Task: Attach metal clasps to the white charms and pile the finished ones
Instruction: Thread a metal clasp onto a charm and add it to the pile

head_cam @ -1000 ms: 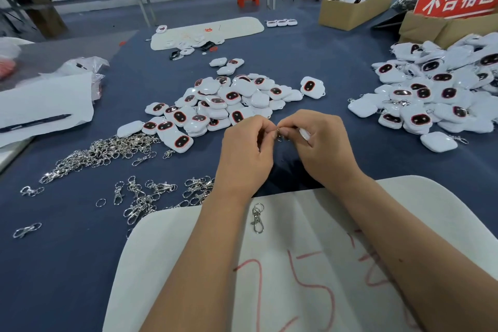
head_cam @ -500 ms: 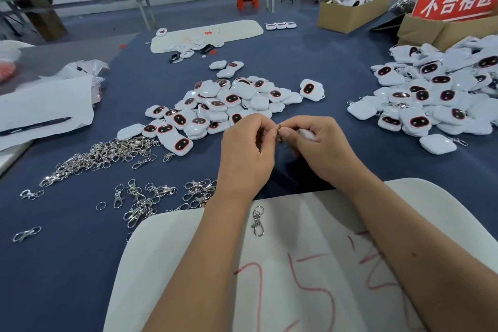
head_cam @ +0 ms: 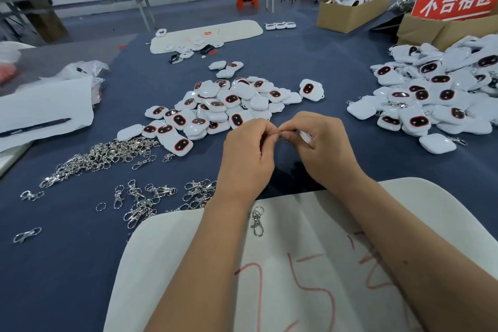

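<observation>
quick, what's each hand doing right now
Left hand: fingers curled, pinching the small metal ring.
Right hand: gripping a white charm, fingertips at the ring.

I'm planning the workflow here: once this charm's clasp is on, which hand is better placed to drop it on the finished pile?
Probably the right hand: it already holds the white charm, and the finished pile lies on its side. The left hand sits nearer the loose clasps.

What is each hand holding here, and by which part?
Right hand grips a white charm, mostly hidden; left hand pinches a small metal ring at its edge.
</observation>
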`<state>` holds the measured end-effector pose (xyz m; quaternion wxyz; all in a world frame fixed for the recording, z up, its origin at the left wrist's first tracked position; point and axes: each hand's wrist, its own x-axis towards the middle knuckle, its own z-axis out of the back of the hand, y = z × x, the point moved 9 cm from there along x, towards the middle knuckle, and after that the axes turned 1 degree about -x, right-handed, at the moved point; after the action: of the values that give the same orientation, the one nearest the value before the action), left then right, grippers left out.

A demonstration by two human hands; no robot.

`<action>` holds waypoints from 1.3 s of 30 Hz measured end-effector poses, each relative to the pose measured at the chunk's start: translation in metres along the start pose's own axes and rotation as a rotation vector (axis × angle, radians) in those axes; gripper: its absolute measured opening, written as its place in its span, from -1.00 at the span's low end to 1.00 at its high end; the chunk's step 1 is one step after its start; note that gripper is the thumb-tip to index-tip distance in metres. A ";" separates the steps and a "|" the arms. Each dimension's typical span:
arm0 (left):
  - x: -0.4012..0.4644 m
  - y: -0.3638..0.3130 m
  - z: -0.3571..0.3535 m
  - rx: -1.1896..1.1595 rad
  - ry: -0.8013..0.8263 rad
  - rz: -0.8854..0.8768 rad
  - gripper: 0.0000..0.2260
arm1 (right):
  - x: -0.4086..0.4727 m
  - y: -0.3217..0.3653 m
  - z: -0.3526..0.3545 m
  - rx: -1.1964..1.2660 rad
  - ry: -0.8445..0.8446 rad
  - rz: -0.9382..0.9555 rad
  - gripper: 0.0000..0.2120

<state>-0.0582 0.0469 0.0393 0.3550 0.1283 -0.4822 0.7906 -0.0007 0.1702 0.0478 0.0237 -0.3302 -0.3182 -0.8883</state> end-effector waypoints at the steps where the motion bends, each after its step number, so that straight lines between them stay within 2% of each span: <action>1: 0.000 0.001 0.000 0.005 0.001 0.007 -0.91 | 0.000 0.002 0.000 -0.034 -0.005 0.025 -0.88; 8: 0.000 0.007 0.002 -0.015 -0.019 0.067 -0.90 | 0.001 0.009 -0.001 -0.114 -0.027 0.096 -0.87; 11: 0.001 0.004 0.006 -0.029 -0.061 0.056 -0.90 | 0.001 -0.005 0.000 0.071 -0.041 -0.064 -0.89; 13: 0.001 0.001 0.006 -0.031 -0.068 0.043 -0.91 | 0.000 -0.018 -0.004 0.213 0.019 -0.194 -0.89; 18: 0.002 -0.004 0.005 -0.025 -0.058 -0.005 -0.92 | 0.000 -0.022 -0.005 0.408 0.074 -0.238 -0.89; 22: 0.002 -0.002 0.002 -0.029 -0.017 -0.006 -0.90 | -0.001 -0.017 -0.002 0.249 0.041 -0.188 -0.88; 29: 0.001 0.002 0.000 -0.022 0.015 0.013 -0.90 | 0.000 0.008 0.004 -0.077 -0.013 0.063 -0.92; 33: 0.000 0.005 0.000 -0.017 0.000 0.040 -0.89 | -0.001 0.013 0.004 -0.111 -0.031 0.104 -0.92; 39: 0.001 0.005 0.001 -0.037 -0.037 0.058 -0.88 | -0.001 0.012 0.009 -0.020 -0.095 0.066 -0.92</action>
<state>-0.0627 0.0448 0.0370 0.3252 0.1224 -0.5067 0.7890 0.0081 0.1660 0.0590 0.0345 -0.3826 -0.2989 -0.8736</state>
